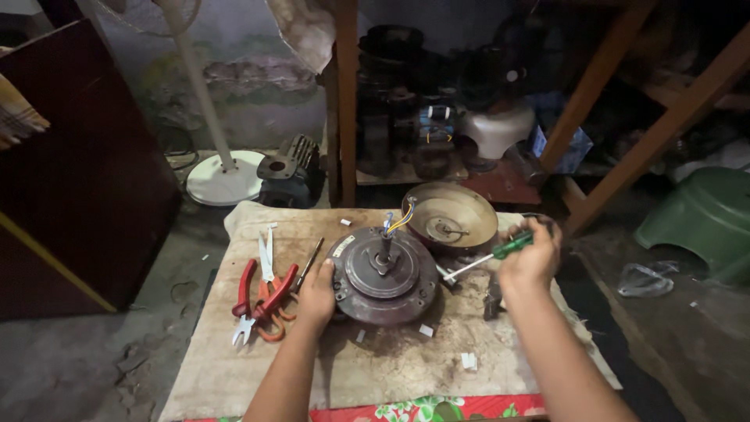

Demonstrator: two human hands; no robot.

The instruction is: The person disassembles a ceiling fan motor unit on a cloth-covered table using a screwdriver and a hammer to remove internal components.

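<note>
A round, dark, rusty fan motor [384, 275] lies flat on a worn wooden board [391, 367], with a shaft and coloured wires standing up from its middle. My left hand [316, 295] presses against the motor's left rim. My right hand [531, 256] grips a green-handled screwdriver [491, 255] whose metal tip points at the motor's right edge. Just behind the motor sits a shallow bowl-shaped metal cover [451, 216], open side up.
Red-handled pliers [262, 298], scissors and a thin tool [308, 264] lie left of the motor. Small white scraps dot the board. A white fan stand [225, 176], a dark cabinet [78, 164], wooden shelving with motor parts and a green plastic stool [703, 215] surround the board.
</note>
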